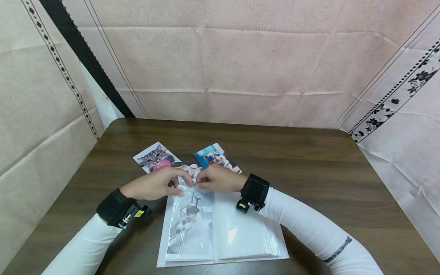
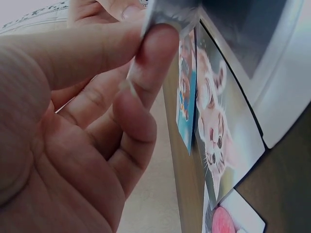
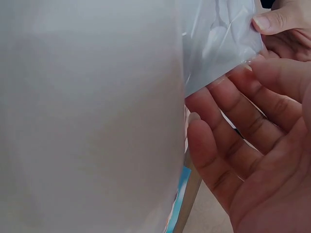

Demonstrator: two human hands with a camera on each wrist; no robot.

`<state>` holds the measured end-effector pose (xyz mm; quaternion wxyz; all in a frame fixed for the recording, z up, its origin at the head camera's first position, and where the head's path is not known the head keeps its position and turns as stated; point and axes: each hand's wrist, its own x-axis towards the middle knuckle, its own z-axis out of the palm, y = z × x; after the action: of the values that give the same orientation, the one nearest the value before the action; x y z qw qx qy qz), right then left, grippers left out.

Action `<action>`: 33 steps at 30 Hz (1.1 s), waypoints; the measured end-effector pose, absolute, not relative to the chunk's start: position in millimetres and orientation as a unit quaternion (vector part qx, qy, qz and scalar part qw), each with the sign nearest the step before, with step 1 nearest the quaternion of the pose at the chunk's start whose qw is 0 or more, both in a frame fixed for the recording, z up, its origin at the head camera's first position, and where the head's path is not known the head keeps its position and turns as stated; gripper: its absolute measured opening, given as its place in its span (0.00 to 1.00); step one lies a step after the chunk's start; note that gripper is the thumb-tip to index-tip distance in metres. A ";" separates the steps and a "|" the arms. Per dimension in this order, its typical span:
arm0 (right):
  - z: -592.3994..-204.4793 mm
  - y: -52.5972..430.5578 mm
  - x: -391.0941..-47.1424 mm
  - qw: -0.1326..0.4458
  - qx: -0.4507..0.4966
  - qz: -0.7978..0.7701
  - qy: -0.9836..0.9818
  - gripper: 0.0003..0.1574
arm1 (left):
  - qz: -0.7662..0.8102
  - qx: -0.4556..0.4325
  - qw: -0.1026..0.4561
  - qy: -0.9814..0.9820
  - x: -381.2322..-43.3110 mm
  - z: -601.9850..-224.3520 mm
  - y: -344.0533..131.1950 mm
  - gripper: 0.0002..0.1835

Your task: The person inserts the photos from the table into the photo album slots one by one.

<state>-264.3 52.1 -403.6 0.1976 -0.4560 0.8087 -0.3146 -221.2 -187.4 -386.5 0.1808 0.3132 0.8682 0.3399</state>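
Observation:
An open photo album [image 1: 251, 229] with clear plastic pockets lies on the table. My left hand [image 1: 159, 184] pinches the top edge of a clear sleeve [image 1: 190, 225] on the album's left page between thumb and forefinger. Just beside it, my right hand [image 1: 218, 178] has its thumb and fingertips at the same edge, pinching it. The right wrist view shows the lifted sleeve corner [image 3: 218, 43] between both hands. A grey picture shows through the sleeve. Right behind the hands lies a kitten photo [image 2: 216, 131], partly covered by them in the head view.
A photo of a grey tabby cat [image 1: 155, 157] lies behind my left hand. A blue-backed photo of an animal in sunglasses [image 1: 216, 156] lies behind my right hand. The brown wooden table [image 1: 309, 164] reaches back to a patterned cloth backdrop [image 1: 240, 68].

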 end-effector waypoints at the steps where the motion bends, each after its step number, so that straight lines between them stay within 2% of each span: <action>1: -403.2 52.4 -263.5 0.198 -0.456 -0.313 0.809 0.09 | 0.339 0.313 0.181 0.868 -221.3 -386.7 -187.3 0.17; 8: -399.3 53.2 -259.2 0.219 -0.463 -0.310 0.801 0.11 | 0.347 0.322 0.187 0.861 -222.6 -387.5 -188.1 0.16; 22: -401.9 58.8 -255.4 0.223 -0.463 -0.292 0.807 0.12 | 0.341 0.326 0.198 0.859 -223.8 -389.3 -188.9 0.16; 33: -399.5 79.7 -251.3 0.165 -0.466 -0.240 0.835 0.10 | 0.310 0.323 0.209 0.869 -225.8 -396.9 -190.7 0.12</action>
<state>-251.3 79.7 -399.5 0.1645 -0.4661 0.8354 -0.2403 -225.8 -190.7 -396.9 0.2093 0.3231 0.8693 0.3101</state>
